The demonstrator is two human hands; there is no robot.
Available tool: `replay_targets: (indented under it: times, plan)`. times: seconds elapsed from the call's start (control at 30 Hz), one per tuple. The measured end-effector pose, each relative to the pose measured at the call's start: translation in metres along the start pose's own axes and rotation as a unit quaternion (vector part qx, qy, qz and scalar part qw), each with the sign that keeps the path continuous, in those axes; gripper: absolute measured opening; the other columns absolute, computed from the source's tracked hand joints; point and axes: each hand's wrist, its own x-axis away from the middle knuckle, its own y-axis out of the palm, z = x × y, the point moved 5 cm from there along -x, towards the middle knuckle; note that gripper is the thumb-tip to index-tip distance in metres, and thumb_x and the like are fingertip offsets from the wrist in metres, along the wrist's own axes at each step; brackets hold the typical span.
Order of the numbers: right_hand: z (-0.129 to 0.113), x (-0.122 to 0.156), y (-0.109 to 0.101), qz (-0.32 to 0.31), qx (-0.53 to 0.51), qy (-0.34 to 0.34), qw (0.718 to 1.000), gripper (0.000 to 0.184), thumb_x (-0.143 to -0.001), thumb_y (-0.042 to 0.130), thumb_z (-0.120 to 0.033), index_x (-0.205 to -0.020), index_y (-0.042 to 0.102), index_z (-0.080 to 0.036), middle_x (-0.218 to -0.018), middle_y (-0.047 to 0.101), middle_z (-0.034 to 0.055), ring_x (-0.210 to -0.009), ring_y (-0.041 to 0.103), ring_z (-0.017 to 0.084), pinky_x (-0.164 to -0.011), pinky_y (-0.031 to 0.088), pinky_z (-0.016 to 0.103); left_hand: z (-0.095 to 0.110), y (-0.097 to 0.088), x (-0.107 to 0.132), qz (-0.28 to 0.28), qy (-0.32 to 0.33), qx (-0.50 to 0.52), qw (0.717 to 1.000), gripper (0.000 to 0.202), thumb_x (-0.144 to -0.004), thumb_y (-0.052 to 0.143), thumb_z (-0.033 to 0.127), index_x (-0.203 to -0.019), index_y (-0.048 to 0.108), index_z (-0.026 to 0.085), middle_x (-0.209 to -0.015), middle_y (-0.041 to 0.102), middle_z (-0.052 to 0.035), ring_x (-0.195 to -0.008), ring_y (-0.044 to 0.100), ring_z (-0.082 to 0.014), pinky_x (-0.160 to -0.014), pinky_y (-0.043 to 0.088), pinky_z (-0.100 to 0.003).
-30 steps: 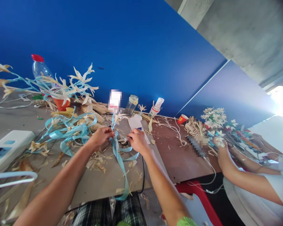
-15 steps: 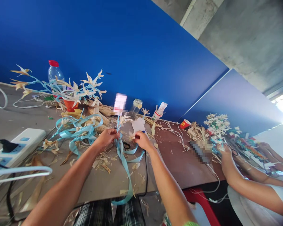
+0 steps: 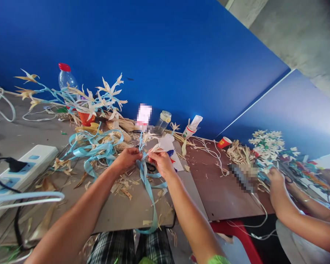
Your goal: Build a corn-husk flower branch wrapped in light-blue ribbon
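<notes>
My left hand [image 3: 128, 159] is closed in a pinch round a stem [image 3: 141, 141] wrapped in light blue ribbon, with a pale corn-husk flower [image 3: 148, 137] at its top. Right beside it, my right hand [image 3: 162, 162] pinches another pale husk flower [image 3: 155, 147] against the stem. A long light blue ribbon [image 3: 148, 189] hangs below both hands, over the table's front edge. To the left of my left hand lies a heap of blue ribbon-wrapped stems [image 3: 99, 150]. My fingers hide where stem, flower and ribbon meet.
A red cup [image 3: 85, 118] holds a finished-looking spray of husk flowers [image 3: 110, 91]. A white power strip [image 3: 24, 176] lies at left. Husk scraps [image 3: 123, 189] litter the table [image 3: 118, 216]. At right, another person's arm [image 3: 283, 198] works by more flowers [image 3: 268, 146].
My right hand has moved left and up with the husk flower, from apart to beside my left hand at the stem. The camera view has shifted a little.
</notes>
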Motion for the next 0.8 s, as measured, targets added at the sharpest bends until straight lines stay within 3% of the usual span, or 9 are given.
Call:
replay_targets:
  times: [0.27,0.6,0.8]
  plan:
    - [0.008,-0.004,-0.007,0.000,0.102,-0.031,0.994,0.026,-0.060,0.071,-0.038,-0.066,0.057,-0.017,-0.054,0.051,-0.0050,-0.049,0.044,0.009,-0.052,0.035,0.023,0.005,0.001,0.002,0.005,-0.010,-0.054,0.998,0.031,-0.055,0.069,0.041,-0.057,0.055,0.015,-0.049,0.048,0.0053,-0.045,0.034,-0.0055,-0.046,0.021,-0.021]
    - [0.007,-0.005,-0.008,0.013,0.181,-0.080,0.980,0.024,-0.066,0.066,-0.039,-0.065,0.056,-0.018,-0.053,0.051,-0.0042,-0.050,0.045,0.011,-0.053,0.037,0.025,-0.001,0.001,0.001,0.004,-0.022,-0.031,0.999,0.033,-0.054,0.072,0.042,-0.061,0.055,0.014,-0.051,0.049,0.0055,-0.043,0.032,-0.0040,-0.044,0.017,-0.020]
    - [0.007,-0.004,-0.010,0.043,0.209,-0.095,0.972,0.020,-0.069,0.063,-0.037,-0.068,0.056,-0.018,-0.054,0.053,-0.0033,-0.051,0.049,0.012,-0.054,0.039,0.025,-0.008,0.001,-0.002,-0.025,-0.036,-0.005,0.999,0.032,-0.058,0.072,0.041,-0.066,0.055,0.014,-0.053,0.051,0.0054,-0.042,0.033,-0.0038,-0.043,0.020,-0.020]
